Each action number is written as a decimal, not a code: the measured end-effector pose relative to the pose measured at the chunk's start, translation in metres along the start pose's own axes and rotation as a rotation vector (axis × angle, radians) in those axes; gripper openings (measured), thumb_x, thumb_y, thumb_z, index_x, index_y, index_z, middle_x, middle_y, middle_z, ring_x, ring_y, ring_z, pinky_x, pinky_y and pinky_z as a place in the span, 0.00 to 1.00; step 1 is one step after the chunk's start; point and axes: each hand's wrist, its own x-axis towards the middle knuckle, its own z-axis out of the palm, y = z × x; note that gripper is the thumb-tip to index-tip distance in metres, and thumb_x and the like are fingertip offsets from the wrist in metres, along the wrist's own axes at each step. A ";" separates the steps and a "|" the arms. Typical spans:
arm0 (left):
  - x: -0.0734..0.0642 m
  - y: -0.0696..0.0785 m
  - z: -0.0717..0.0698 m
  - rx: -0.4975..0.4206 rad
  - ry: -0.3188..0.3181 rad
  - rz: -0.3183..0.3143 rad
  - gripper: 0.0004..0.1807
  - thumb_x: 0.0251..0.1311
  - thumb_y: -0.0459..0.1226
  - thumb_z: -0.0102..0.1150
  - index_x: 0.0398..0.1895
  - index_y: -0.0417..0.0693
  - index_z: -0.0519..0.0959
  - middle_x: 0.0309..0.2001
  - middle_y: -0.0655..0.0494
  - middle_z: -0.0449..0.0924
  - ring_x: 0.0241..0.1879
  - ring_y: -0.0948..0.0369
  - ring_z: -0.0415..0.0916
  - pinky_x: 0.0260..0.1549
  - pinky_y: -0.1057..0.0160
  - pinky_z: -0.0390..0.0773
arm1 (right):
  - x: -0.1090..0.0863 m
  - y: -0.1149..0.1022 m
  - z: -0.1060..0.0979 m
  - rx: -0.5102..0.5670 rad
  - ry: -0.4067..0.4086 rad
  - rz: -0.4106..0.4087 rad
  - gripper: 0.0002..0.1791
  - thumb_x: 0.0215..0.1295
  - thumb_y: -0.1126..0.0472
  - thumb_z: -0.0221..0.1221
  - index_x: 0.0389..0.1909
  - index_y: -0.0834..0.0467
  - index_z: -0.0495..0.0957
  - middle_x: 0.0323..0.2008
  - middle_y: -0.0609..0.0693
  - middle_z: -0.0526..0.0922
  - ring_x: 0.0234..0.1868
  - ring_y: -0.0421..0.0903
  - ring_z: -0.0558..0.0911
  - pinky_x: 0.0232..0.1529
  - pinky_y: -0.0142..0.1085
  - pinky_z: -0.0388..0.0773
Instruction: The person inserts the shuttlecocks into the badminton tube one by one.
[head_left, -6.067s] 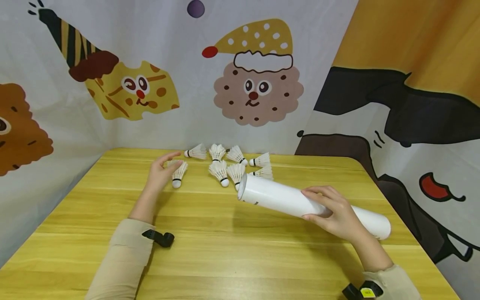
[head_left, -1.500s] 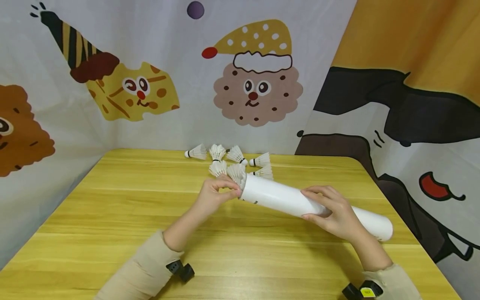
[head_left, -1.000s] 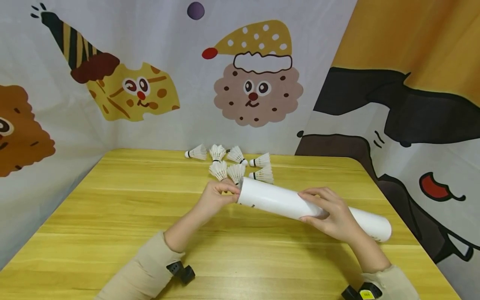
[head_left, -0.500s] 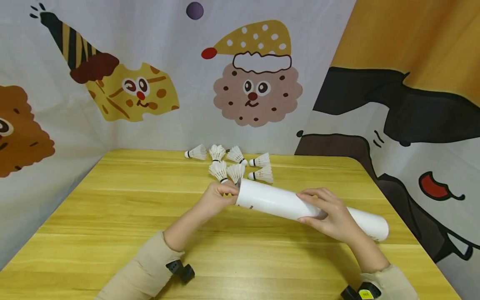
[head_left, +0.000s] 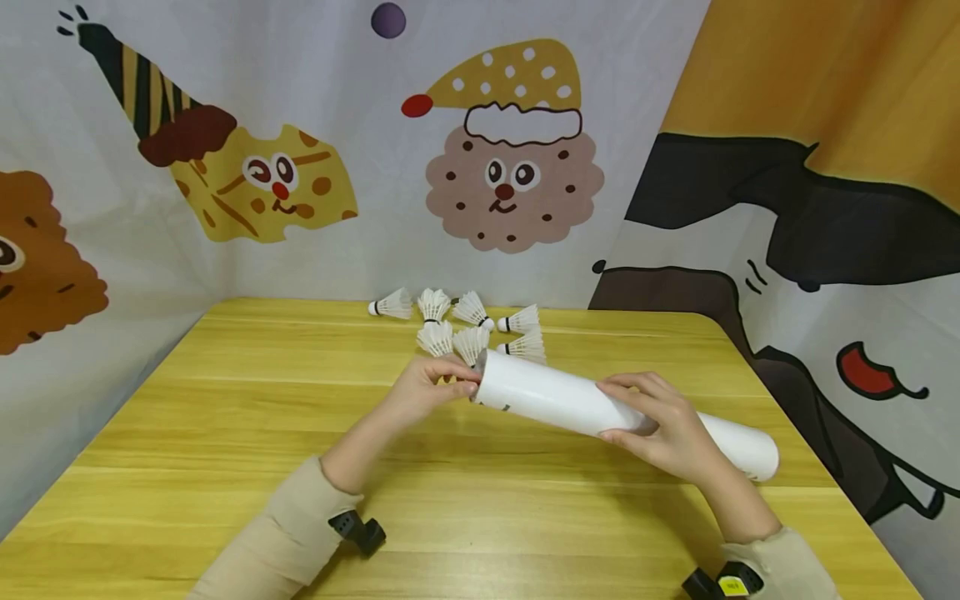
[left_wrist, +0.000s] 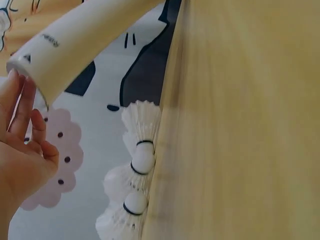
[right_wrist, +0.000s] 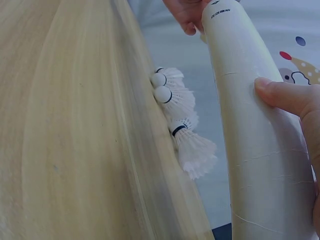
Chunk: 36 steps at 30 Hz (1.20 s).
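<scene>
Lit fairly evenly in head view; softly shadowed on table (head_left: 525, 533) below tube (head_left: 543, 396), with faint glare near front; hazier, softer in both wrist views
</scene>
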 end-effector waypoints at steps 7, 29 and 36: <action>0.003 -0.007 -0.018 0.125 0.088 -0.049 0.10 0.57 0.33 0.66 0.40 0.38 0.84 0.37 0.57 0.83 0.37 0.56 0.72 0.37 0.56 0.69 | 0.000 0.001 0.001 -0.002 0.002 -0.005 0.36 0.41 0.60 0.77 0.57 0.55 0.79 0.53 0.48 0.78 0.52 0.45 0.73 0.40 0.25 0.72; 0.021 -0.053 -0.061 0.148 0.422 -0.174 0.16 0.56 0.33 0.67 0.48 0.37 0.82 0.48 0.44 0.81 0.46 0.49 0.72 0.37 0.63 0.63 | 0.000 0.001 0.003 -0.018 -0.005 -0.007 0.37 0.39 0.60 0.77 0.57 0.55 0.79 0.53 0.47 0.78 0.52 0.44 0.74 0.43 0.24 0.71; 0.022 -0.057 -0.067 0.083 0.444 -0.228 0.20 0.57 0.31 0.66 0.52 0.31 0.78 0.53 0.38 0.77 0.51 0.43 0.68 0.41 0.64 0.66 | 0.000 0.000 0.004 0.010 -0.008 -0.005 0.37 0.40 0.61 0.77 0.57 0.56 0.79 0.53 0.48 0.77 0.52 0.44 0.73 0.37 0.24 0.74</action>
